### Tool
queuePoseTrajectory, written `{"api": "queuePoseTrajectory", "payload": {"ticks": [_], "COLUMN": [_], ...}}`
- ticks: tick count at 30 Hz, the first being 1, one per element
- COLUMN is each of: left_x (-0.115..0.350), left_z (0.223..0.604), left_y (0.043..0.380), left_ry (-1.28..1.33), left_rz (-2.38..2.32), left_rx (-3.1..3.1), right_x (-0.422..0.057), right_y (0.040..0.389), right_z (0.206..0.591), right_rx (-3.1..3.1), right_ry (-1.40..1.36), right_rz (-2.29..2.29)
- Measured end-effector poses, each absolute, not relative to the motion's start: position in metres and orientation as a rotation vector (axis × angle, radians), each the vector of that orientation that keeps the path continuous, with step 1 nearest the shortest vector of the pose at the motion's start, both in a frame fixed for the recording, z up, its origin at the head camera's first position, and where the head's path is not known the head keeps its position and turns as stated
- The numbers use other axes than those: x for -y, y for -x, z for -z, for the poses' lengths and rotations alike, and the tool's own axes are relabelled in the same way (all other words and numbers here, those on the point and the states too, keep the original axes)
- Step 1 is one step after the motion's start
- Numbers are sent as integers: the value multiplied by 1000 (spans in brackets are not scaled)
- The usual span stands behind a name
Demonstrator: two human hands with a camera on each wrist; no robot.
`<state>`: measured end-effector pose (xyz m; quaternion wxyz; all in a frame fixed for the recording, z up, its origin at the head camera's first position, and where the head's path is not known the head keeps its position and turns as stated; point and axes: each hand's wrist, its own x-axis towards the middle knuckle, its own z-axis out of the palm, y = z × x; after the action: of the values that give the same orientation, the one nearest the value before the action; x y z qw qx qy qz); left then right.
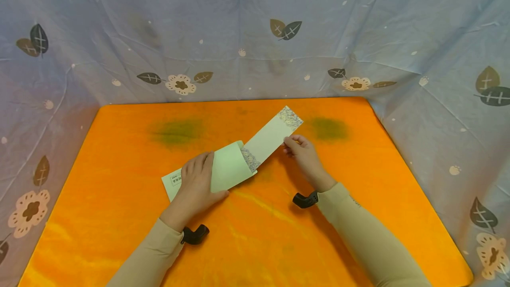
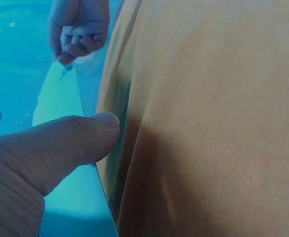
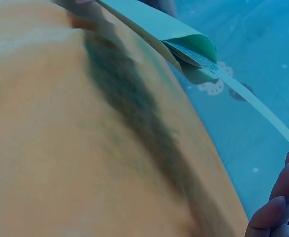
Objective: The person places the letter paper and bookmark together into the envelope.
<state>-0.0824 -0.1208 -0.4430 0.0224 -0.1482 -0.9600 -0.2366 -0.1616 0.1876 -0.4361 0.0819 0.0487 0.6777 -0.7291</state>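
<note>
A pale green envelope (image 1: 230, 168) with small printed characters at its lower left lies slanted in the head view. My left hand (image 1: 195, 185) grips its middle, fingers across the upper face and thumb (image 2: 80, 136) by the near edge. From the envelope's open end sticks a long pale card (image 1: 266, 141) with flowery patterned bands. Its lower end is hidden inside. My right hand (image 1: 303, 156) pinches the card's near long edge between thumb and fingertips, close to the outer band. In the right wrist view the envelope's mouth (image 3: 194, 47) gapes around the card, which bends slightly.
An orange cloth (image 1: 255, 242) with two dark greenish patches covers the table. Grey-blue curtains (image 1: 239, 21) with leaf and flower prints stand at the back and both sides. A black curved piece (image 1: 306, 199) sits at each wrist.
</note>
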Motion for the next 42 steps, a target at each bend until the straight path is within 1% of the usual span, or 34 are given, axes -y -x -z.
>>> {"api": "queuePoseTrajectory", "payload": {"ticks": [19, 25, 35, 42], "left_x": [122, 122, 123, 123], "left_z": [442, 442, 440, 440], "left_y": [82, 82, 82, 83], "left_ry": [447, 455, 479, 496], "left_rz": [713, 697, 660, 645], "left_rx": [2927, 2921, 2915, 2899], "right_x": [-175, -176, -180, -184], "right_y": [155, 154, 155, 156], "right_z": [436, 437, 443, 440], "right_rx": [-2003, -1960, -1967, -2019], "right_ry": [-98, -112, -37, -76], "right_rz": [2126, 2166, 2161, 2150]}}
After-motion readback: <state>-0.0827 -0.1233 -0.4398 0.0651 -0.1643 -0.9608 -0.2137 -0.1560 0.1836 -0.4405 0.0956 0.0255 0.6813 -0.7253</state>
